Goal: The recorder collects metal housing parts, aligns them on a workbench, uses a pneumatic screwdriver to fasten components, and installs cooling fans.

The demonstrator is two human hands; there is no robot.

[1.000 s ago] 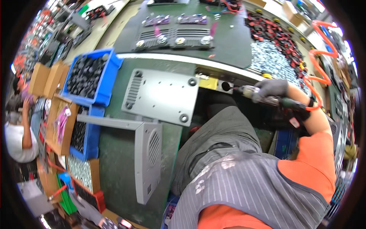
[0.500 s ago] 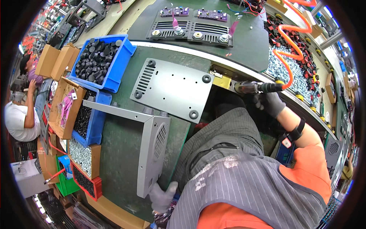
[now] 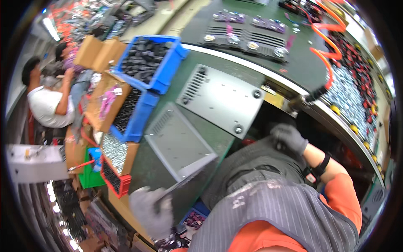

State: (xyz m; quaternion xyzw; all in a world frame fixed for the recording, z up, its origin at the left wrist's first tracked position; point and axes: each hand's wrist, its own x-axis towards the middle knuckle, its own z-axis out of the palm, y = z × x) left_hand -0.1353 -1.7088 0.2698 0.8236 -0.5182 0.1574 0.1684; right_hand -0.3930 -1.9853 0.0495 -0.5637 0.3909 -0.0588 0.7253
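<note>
My left hand [image 3: 152, 211], in a grey glove and smeared by motion, has its fingers round the near edge of a bent grey metal cover [image 3: 178, 140]. The cover leans on the green bench mat, its vented inner face showing. My right hand [image 3: 289, 139], also gloved, hangs by my lap below the bench edge with its fingers curled; anything inside them is hidden. Beyond the cover lies a flat grey metal plate [image 3: 222, 101] with slots and round black feet at its corners. A power screwdriver [image 3: 303, 102] rests at the bench rail, on an orange coiled hose [image 3: 328, 65].
Blue bins [image 3: 161, 80] of black caps and dark small parts line the left side. Near them are a carton of screws [image 3: 131, 157] and a red tray [image 3: 124, 187]. Two slotted plates with circuit boards [image 3: 228, 17] lie beyond the rail. Another person [image 3: 46, 105] sits at far left.
The cover has turned over from standing on its side, moved by my left hand, which went left. My right hand has come down from beside the screwdriver toward my lap. The view has shifted.
</note>
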